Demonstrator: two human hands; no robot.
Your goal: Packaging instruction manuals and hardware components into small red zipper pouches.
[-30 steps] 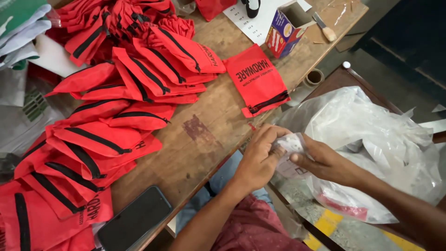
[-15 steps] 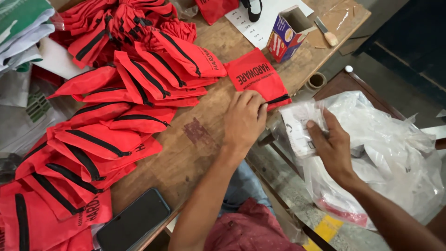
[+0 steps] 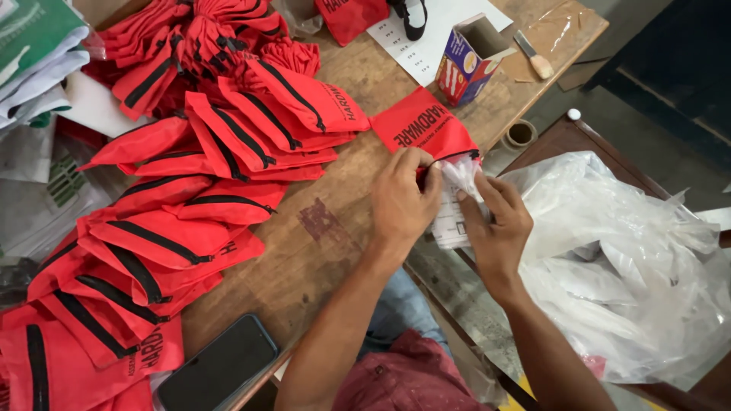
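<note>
Red pouch (image 3: pixel 423 127) flat, zip end twd hands

Pouches (image 3: pixel 190 221) were all bright red with black zips and black lettering, bench (image 3: pixel 320 251) was worn brown wood, phone (image 3: pixel 217 373) black, bags (image 3: pixel 632 266) clear-white.

Both bare forearms are seen rising from the lower middle of the frame and converging just right of centre. The left hand (image 3: pixel 402 204) is held palm down, its fingers curled in a pinch at the tips. The right hand (image 3: pixel 496 222) is set just beside it — thumb and forefinger closed in a grip.
</note>
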